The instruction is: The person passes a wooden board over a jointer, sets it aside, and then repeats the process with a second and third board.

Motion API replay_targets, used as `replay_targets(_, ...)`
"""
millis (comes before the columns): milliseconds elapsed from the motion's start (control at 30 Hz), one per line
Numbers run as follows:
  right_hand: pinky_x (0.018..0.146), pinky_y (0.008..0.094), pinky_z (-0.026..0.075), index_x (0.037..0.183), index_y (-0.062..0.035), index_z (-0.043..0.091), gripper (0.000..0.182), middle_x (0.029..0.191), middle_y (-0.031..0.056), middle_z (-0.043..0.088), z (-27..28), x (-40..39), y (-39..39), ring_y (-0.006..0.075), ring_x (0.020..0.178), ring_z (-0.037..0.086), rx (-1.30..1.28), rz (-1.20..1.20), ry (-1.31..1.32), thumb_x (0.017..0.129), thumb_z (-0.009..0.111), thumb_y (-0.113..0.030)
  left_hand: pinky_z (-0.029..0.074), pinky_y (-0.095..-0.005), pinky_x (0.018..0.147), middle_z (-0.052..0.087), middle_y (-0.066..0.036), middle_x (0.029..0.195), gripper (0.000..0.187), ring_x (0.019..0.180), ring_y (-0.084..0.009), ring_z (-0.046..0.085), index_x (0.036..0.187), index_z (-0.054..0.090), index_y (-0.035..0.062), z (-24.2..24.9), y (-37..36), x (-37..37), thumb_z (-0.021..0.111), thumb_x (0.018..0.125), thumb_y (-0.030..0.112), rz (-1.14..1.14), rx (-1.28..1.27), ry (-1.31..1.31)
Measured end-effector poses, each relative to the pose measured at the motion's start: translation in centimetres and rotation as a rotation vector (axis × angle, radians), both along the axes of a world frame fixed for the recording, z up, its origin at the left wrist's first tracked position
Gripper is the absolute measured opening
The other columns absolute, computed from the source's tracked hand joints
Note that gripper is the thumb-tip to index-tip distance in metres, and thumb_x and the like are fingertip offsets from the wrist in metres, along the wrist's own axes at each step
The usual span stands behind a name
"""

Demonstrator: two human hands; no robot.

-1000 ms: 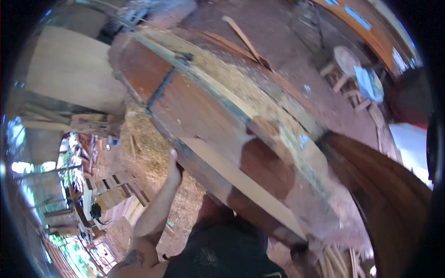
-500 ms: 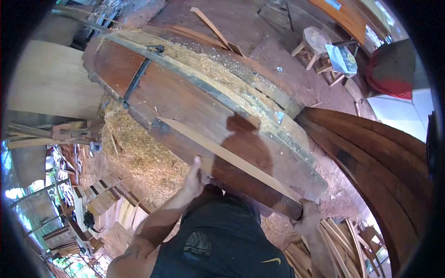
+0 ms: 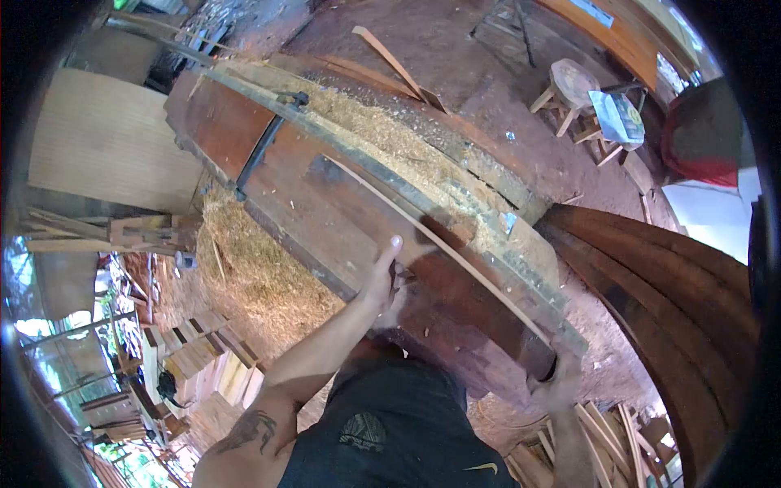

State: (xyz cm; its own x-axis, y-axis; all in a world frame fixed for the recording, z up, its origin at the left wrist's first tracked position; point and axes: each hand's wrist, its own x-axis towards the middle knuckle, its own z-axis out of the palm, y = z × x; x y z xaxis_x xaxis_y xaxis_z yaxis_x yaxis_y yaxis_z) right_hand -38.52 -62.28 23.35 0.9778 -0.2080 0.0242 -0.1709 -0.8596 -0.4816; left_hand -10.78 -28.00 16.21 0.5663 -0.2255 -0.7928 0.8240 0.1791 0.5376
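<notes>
Two hands of yours work apart on the dark board (image 3: 465, 294): your right hand (image 3: 558, 381), blurred, clamps its near end, while your left hand (image 3: 381, 281) is at its lower side, thumb raised; its grip cannot be told. The board is over the desk (image 3: 305, 199), apart from the clamp (image 3: 261, 154). Shavings (image 3: 248, 264) lie beside the desk.

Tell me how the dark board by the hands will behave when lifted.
The board looks straight and thick, so probably stiff. Being long, solid-looking wood, it is likely heavy. Its far end, beyond the left hand, may dip.
</notes>
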Motion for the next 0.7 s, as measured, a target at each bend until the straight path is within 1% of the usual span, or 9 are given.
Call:
replay_targets(33,0.091,0.0495,0.053,0.127,-0.0010,0.063,0.074,0.111,0.0230,0.068,0.3,1.5,-0.5,0.0437,0.101,0.067,0.017,-0.003,0.005,0.059,0.088,-0.015,0.054,-0.0331,0.068,0.072,-0.010,0.107,0.067,0.084,-0.0195,0.069,0.129,0.059,0.0062,0.8,-1.2,0.7,0.067,0.095,0.063,0.044,-0.046,-0.030)
replay_targets(67,0.090,0.0482,0.054,0.126,-0.0016,0.065,0.071,0.110,0.0228,0.068,0.4,2.6,-0.9,0.0436,0.101,0.067,0.035,-0.007,0.011,0.060,0.088,-0.015,0.055,-0.0344,0.072,0.071,-0.010,0.112,0.069,0.090,-0.0203,0.069,0.132,0.058,0.0064,0.8,-1.6,1.3,0.067,0.094,0.063,0.042,-0.048,-0.046)
replay_targets(133,0.092,0.0502,0.053,0.129,-0.0002,0.062,0.077,0.110,0.0233,0.069,0.2,3.6,-1.3,0.0435,0.100,0.068,0.082,-0.004,0.031,0.058,0.087,-0.013,0.055,-0.0369,0.081,0.070,-0.011,0.121,0.073,0.101,-0.0219,0.068,0.138,0.055,0.0069,0.7,-2.5,2.4,0.067,0.094,0.064,0.039,-0.050,-0.076)
replay_targets(200,0.093,0.0511,0.053,0.131,0.0007,0.060,0.080,0.111,0.0242,0.069,0.0,4.6,-1.6,0.0436,0.100,0.069,0.097,0.000,0.023,0.056,0.086,-0.011,0.052,-0.0400,0.093,0.066,-0.012,0.129,0.074,0.113,-0.0246,0.065,0.142,0.053,0.0072,1.1,-3.6,2.8,0.068,0.094,0.062,0.094,0.007,-0.156)
replay_targets(267,0.094,0.0507,0.054,0.131,0.0012,0.060,0.081,0.114,0.0256,0.070,0.0,5.3,-1.6,0.0440,0.101,0.069,0.082,-0.004,-0.004,0.055,0.086,-0.010,0.044,-0.0453,0.111,0.059,-0.013,0.144,0.075,0.132,-0.0289,0.056,0.149,0.050,0.0060,2.4,-4.6,3.0,0.068,0.096,0.056,0.170,-0.035,-0.136)
replay_targets(367,0.095,0.0496,0.053,0.131,0.0027,0.060,0.082,0.120,0.0281,0.069,-0.3,5.8,-2.1,0.0440,0.107,0.069,0.114,0.009,0.034,0.054,0.086,-0.010,0.041,-0.0488,0.115,0.059,-0.013,0.144,0.073,0.134,-0.0315,0.055,0.150,0.049,0.0055,1.6,-4.7,3.4,0.066,0.098,0.054,0.180,0.035,-0.263)
replay_targets(400,0.096,0.0508,0.053,0.131,0.0039,0.059,0.084,0.123,0.0292,0.068,0.3,6.4,-2.5,0.0452,0.110,0.068,0.175,0.043,0.056,0.052,0.085,-0.011,0.041,-0.0490,0.115,0.059,-0.013,0.144,0.074,0.135,-0.0315,0.054,0.150,0.048,0.0055,1.5,-4.8,3.6,0.066,0.097,0.054,0.170,0.038,-0.273)
replay_targets(533,0.096,0.0534,0.052,0.132,0.0043,0.057,0.084,0.126,0.0296,0.066,0.0,5.8,-3.3,0.0461,0.112,0.067,0.226,0.065,0.155,0.055,0.084,-0.018,0.040,-0.0496,0.116,0.058,-0.012,0.144,0.074,0.135,-0.0317,0.053,0.149,0.048,0.0055,1.6,-4.7,3.5,0.067,0.096,0.054,0.172,0.054,-0.301)
replay_targets(700,0.095,0.0541,0.052,0.132,0.0056,0.057,0.083,0.127,0.0294,0.066,-0.6,6.3,-3.5,0.0453,0.113,0.067,0.230,0.120,0.125,0.061,0.085,-0.030,0.041,-0.0484,0.115,0.058,-0.013,0.143,0.074,0.134,-0.0320,0.054,0.149,0.049,0.0059,1.1,-4.3,4.0,0.067,0.096,0.055,0.234,0.129,-0.313)
